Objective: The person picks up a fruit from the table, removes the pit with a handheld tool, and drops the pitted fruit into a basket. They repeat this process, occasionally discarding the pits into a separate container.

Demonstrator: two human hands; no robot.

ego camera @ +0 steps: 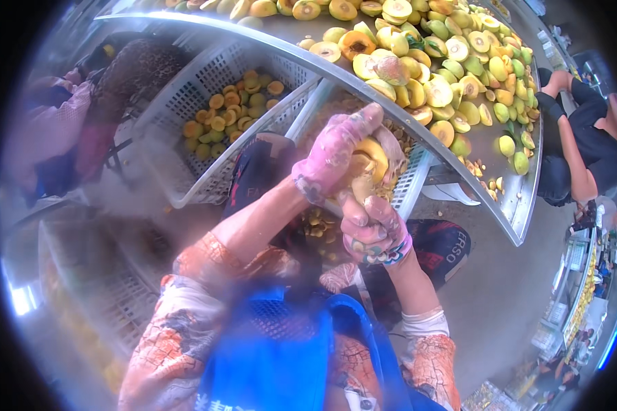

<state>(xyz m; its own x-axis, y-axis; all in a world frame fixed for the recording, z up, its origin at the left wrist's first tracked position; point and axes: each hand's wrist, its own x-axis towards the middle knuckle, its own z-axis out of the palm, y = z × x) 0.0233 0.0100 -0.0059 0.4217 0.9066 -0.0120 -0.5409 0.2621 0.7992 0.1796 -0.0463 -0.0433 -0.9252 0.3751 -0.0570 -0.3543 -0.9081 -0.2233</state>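
Observation:
Pink gloves cover both palms, and the fingertips look bare or pale. My left hand (334, 154) grips a yellow-orange fruit half (373, 159) above a white plastic crate. Just below it, my right hand (373, 226) is closed around a small pale object at the fruit's lower edge; its kind cannot be told. Fruit pits and scraps (401, 138) lie in the crate beneath the hands. Beyond them, a metal table (339, 74) bears a heap of halved yellow-green fruit (437, 92), some with pits showing.
At the left stands a white perforated crate (185, 174) holding hollowed fruit halves (231, 113). The table's metal corner (516, 239) juts out at the right. One person (56, 118) sits at the left, another (581, 133) at the right. A blurred crate (97, 277) stands lower left.

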